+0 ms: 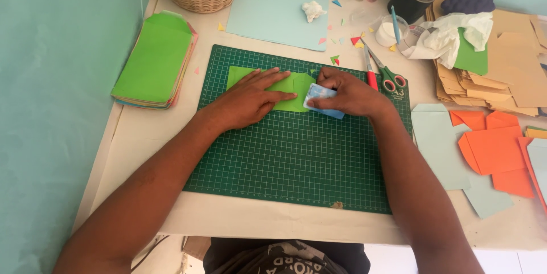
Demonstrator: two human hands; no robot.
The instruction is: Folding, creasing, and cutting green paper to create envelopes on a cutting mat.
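Cutting mat [296, 160]: dark green, pale grid lines.
Folded paper envelope [288, 87] on mat: bright green.
Card [322, 102] in right hand [347, 93]: light blue with white patches.
Stack of envelopes [155, 62]: green on top, mixed coloured edges.
Scissors [386, 74]: red and green handles.
Paper sheet [276, 9]: pale blue.
Cut papers [493, 148]: orange.
Wicker basket [199, 1]: tan, multicoloured scraps.
Table [273, 220]: cream.

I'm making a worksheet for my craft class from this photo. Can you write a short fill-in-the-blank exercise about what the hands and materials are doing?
1. The left hand lies flat on a green paper piece on the ____ cutting mat.
2. The right hand grips a small ____ card.
3. The scissors lie on the mat's ____ edge.

Missing words: green; blue; right
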